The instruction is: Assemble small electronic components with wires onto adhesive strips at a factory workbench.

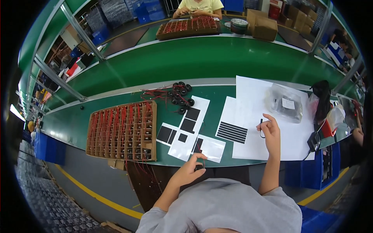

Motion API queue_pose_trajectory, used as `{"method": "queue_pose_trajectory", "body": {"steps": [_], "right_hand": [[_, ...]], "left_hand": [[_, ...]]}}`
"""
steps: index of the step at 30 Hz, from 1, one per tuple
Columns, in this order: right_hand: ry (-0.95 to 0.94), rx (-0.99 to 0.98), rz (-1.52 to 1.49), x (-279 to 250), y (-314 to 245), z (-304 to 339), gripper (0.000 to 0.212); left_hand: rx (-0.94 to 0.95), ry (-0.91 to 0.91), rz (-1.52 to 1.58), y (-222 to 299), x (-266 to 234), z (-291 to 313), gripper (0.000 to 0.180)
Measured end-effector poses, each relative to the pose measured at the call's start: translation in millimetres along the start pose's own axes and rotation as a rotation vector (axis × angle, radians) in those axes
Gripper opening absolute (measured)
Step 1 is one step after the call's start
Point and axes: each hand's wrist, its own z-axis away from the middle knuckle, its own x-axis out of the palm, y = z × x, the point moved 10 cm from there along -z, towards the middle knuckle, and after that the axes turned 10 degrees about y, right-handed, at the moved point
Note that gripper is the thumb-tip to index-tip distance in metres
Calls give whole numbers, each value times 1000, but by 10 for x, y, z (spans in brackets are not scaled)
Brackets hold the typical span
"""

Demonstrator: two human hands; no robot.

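Observation:
My left hand [189, 171] is closed near the table's front edge. It grips a small black round part with a red wire [199, 167], partly hidden by the fingers. Over the large white sheet, my right hand [271, 130] pinches a thin black strip [261, 130] that curls at its lower end. Left of that hand lies a white backing sheet with several black strips [232, 132]. White sheets with black rectangular pads [188, 125] overlap beyond my left hand. Behind them is a pile of black round parts with red wires [181, 93].
A divided cardboard box [154, 134] full of red-wired black parts stands at the left. On the large white sheet [252, 89] rests a clear plastic bag [284, 103]. A black adapter [314, 142] sits at the right edge. Across the green partition, another person handles parts above a similar box [187, 34].

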Motion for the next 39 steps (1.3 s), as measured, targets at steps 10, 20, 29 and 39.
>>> {"method": "queue_pose_trajectory", "body": {"steps": [10, 20, 29, 39], "right_hand": [[-56, -1, -44, 83, 35, -40, 25], [7, -2, 7, -219, 57, 16, 21], [-82, -36, 50, -23, -91, 228, 19], [-478, 41, -158, 724, -338, 748, 10]], "left_hand": [[160, -95, 610, 295, -15, 13, 25], [363, 589, 408, 539, -1102, 321, 16], [176, 409, 298, 308, -852, 322, 36], [28, 190, 599, 137, -94, -206, 29]]}}
